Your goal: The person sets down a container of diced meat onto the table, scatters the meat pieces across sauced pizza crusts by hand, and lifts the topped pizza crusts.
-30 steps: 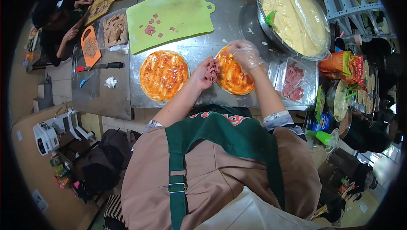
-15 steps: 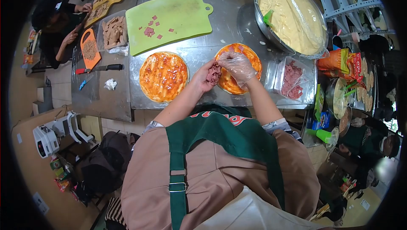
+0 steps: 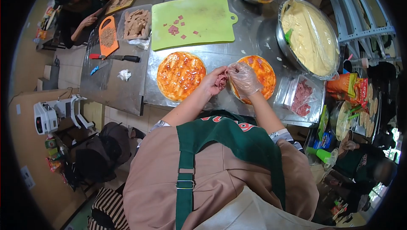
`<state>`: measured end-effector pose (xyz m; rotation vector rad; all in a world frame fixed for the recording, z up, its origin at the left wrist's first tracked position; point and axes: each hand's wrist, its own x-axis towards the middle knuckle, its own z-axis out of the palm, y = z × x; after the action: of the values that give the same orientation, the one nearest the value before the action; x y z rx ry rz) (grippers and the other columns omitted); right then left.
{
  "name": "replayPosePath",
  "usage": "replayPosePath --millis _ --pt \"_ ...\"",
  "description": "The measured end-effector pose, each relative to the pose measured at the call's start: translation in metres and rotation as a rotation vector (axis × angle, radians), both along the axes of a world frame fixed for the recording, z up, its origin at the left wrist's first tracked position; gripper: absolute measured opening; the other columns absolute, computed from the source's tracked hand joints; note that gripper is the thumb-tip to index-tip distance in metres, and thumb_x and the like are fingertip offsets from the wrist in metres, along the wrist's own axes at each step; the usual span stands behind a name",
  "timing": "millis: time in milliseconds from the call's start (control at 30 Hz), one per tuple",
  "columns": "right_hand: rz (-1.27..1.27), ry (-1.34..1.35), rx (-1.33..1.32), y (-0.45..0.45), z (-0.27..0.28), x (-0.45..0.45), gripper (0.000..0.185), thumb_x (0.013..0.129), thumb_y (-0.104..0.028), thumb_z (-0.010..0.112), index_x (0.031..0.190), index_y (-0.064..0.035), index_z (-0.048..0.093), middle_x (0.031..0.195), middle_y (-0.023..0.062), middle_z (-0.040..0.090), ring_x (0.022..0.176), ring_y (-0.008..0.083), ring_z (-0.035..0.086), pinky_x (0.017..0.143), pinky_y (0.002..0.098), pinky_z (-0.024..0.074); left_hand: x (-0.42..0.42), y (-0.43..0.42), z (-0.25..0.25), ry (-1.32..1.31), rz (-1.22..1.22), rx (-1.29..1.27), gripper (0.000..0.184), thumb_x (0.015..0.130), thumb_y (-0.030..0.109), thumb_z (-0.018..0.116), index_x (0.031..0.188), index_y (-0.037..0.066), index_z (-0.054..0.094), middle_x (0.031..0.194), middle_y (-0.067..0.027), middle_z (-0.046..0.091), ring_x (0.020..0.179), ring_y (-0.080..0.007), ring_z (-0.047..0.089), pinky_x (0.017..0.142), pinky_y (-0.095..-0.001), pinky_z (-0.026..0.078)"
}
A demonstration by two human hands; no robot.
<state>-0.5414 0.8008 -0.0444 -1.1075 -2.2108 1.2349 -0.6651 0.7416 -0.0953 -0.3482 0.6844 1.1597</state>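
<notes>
My bare left hand (image 3: 207, 86) is cupped around a clump of small pink-brown meat pieces (image 3: 221, 81). My right hand (image 3: 245, 80), in a clear plastic glove, pinches at that clump with its fingertips, over the left edge of a round pizza base with red sauce (image 3: 267, 77). A few meat squares lie near the far edge of this base, and the glove hides part of it. To the left, a second sauced pizza base (image 3: 181, 76) carries no meat pieces. A clear plastic tub of cut meat (image 3: 302, 96) stands right of my right hand.
Beyond the bases lies a green cutting board (image 3: 195, 20) with several meat squares. A large bowl of pale dough (image 3: 311, 39) stands at the far right. A knife (image 3: 123, 58) and an orange board (image 3: 108, 37) lie left. A person cuts at the far left.
The view has shifted, bringing a metal bowl into sight at the top. My right hand has drawn back from over the base, its fingertips now at the clump in my left hand.
</notes>
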Motion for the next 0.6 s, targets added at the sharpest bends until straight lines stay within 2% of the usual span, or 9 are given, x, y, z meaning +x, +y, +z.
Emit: replayPosePath --millis 33,167,267,333,367,400,467,600 --pt "-0.006 -0.037 -0.043 0.0 0.002 -0.004 0.018 0.076 -0.02 0.05 0.084 -0.0064 0.058 0.082 0.0123 0.057 0.078 0.0252 0.055 0.069 0.0307 0.0426 -0.002 -0.001 0.002 0.002 0.008 0.003 0.014 0.079 0.022 0.052 0.074 0.009 0.051 0.06 0.0004 0.052 0.041 -0.0037 0.043 0.032 -0.012 0.031" --pt "0.028 0.032 -0.082 0.003 -0.007 -0.018 0.018 0.076 -0.021 0.05 0.084 -0.007 0.058 0.083 0.0103 0.058 0.079 0.0238 0.055 0.07 0.0299 0.043 -0.014 -0.007 0.009 -0.108 0.13 0.032 0.012 0.079 0.019 0.052 0.074 0.008 0.052 0.063 -0.0005 0.054 0.048 -0.0063 0.047 0.034 -0.0125 0.033" --pt "0.145 0.113 0.082 0.012 -0.001 -0.03 0.016 0.077 -0.022 0.05 0.082 -0.0084 0.059 0.084 0.0079 0.059 0.079 0.0207 0.055 0.071 0.0288 0.0436 -0.024 -0.015 0.009 -0.207 0.231 0.078 0.011 0.08 0.017 0.052 0.075 0.007 0.052 0.065 -0.0005 0.054 0.053 -0.0082 0.049 0.035 -0.0136 0.034" --pt "0.384 0.047 0.794 0.035 -0.016 -0.044 0.013 0.074 -0.016 0.054 0.082 -0.0067 0.058 0.087 0.008 0.057 0.077 0.019 0.055 0.068 0.0279 0.0446 -0.031 -0.02 0.01 -0.243 0.282 0.123 0.011 0.08 0.017 0.052 0.075 0.007 0.052 0.067 -0.0004 0.055 0.055 -0.0091 0.05 0.036 -0.0142 0.035" --pt "0.431 -0.063 0.826 0.048 -0.032 -0.053 0.017 0.076 -0.015 0.048 0.089 -0.0083 0.057 0.095 0.0095 0.056 0.083 0.0204 0.054 0.071 0.0295 0.0445 -0.035 -0.023 0.011 -0.273 0.331 0.158 0.011 0.081 0.017 0.05 0.077 0.007 0.053 0.068 -0.0008 0.055 0.059 -0.0108 0.051 0.038 -0.0152 0.035" --pt "0.44 -0.056 0.825 0.055 -0.029 -0.065 0.017 0.076 -0.015 0.048 0.089 -0.0083 0.057 0.095 0.0095 0.056 0.083 0.0204 0.054 0.071 0.0295 0.0445 -0.039 -0.028 0.011 -0.304 0.38 0.189 0.012 0.082 0.017 0.048 0.079 0.007 0.054 0.07 -0.0011 0.056 0.062 -0.0125 0.051 0.04 -0.0162 0.036" --pt "0.32 -0.463 0.665 0.065 -0.022 -0.093 0.018 0.078 -0.015 0.043 0.09 -0.01 0.055 0.096 0.0073 0.055 0.088 0.0207 0.054 0.075 0.0319 0.0424 -0.05 -0.037 0.013 -0.328 0.401 0.2 0.014 0.083 0.019 0.046 0.079 0.007 0.053 0.069 -0.0006 0.055 0.064 -0.0123 0.051 0.04 -0.0155 0.035" --pt "0.423 -0.588 0.734 0.086 -0.042 -0.125 0.018 0.076 -0.013 0.043 0.09 -0.0102 0.055 0.093 0.0101 0.055 0.089 0.0238 0.054 0.073 0.0347 0.0435 -0.074 -0.06 0.015 -0.196 0.442 0.212 0.015 0.083 0.02 0.046 0.079 0.008 0.053 0.072 0.0 0.056 0.063 -0.0118 0.051 0.04 -0.0151 0.036"
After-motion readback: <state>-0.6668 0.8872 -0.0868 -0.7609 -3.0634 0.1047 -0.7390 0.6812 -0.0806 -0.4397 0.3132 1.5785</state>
